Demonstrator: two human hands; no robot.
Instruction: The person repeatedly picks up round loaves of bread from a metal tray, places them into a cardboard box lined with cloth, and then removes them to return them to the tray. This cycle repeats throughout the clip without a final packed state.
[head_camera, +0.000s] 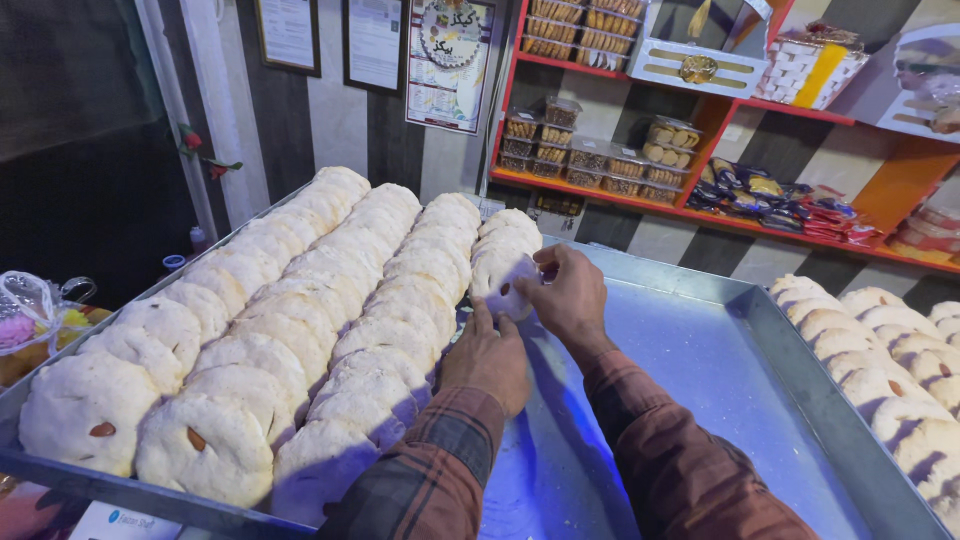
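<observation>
Filling the big metal tray (700, 360) with pale round cookies (300, 320) looks a little past half done. Three full rows run from the near edge to the far edge on the left, each cookie overlapping the next, some with an almond pressed into the top. A fourth row is only begun at the far end, with a few cookies in place; the rest of that row and the whole right part of the tray show bare metal.

Both hands meet at the near end of that short fourth row. The right hand (572, 298) is closed around one cookie (505, 283), thumb on the near side and fingers curled over the far edge, and holds it against the row's last cookies, just above or on the tray floor; I cannot tell which. The left hand (487, 358) lies flat and loosely closed just beside it, fingertips touching the same cookie's lower edge, holding nothing of its own.

A second tray (800, 330) of like cookies sits touching on the right. Shelves (640, 195) of boxed sweets stand behind.
</observation>
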